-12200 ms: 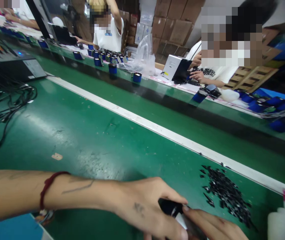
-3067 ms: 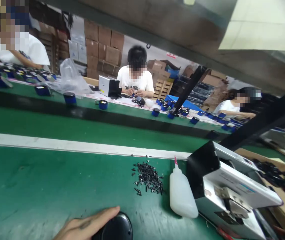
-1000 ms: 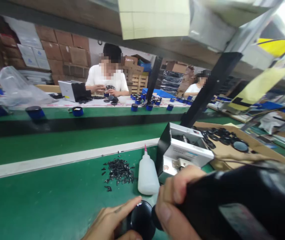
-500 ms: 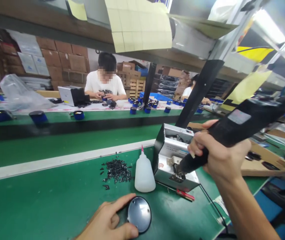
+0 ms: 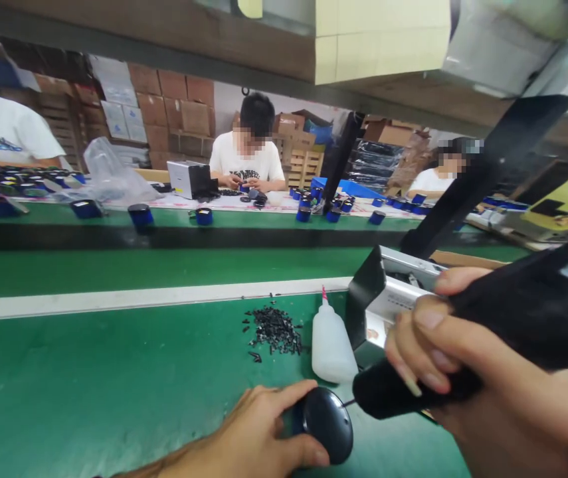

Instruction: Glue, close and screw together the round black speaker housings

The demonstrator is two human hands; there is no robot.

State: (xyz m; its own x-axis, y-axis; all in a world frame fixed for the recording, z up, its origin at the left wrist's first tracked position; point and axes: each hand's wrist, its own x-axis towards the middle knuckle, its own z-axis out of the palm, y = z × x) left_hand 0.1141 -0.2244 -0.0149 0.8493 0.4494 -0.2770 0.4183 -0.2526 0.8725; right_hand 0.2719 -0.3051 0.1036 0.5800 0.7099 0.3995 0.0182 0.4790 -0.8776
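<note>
At the bottom of the head view my left hand [image 5: 264, 431] grips a round part [image 5: 327, 425] between thumb and forefinger, its dark glossy disc face tilted toward me. My right hand [image 5: 463, 358] is wrapped around a black electric screwdriver [image 5: 403, 385]. The driver's thin bit reaches the upper right of the disc face; whether a screw sits there is too small to tell. Just beyond the part stands a white squeeze bottle [image 5: 332, 345] with a red tip. Left of it lies a pile of small black pieces [image 5: 276, 328].
Behind my right hand stands a silver and black machine [image 5: 371, 312], partly hidden. A white strip [image 5: 164, 297] crosses the green table [image 5: 89, 372]. Blue round parts [image 5: 140, 215] line the far bench, where several people sit. A dark post [image 5: 487, 172] slants down at right, below an overhead shelf.
My right hand has brought the screwdriver from the machine down to the disc face. The left hand still holds the round part. The camera view has shifted.
</note>
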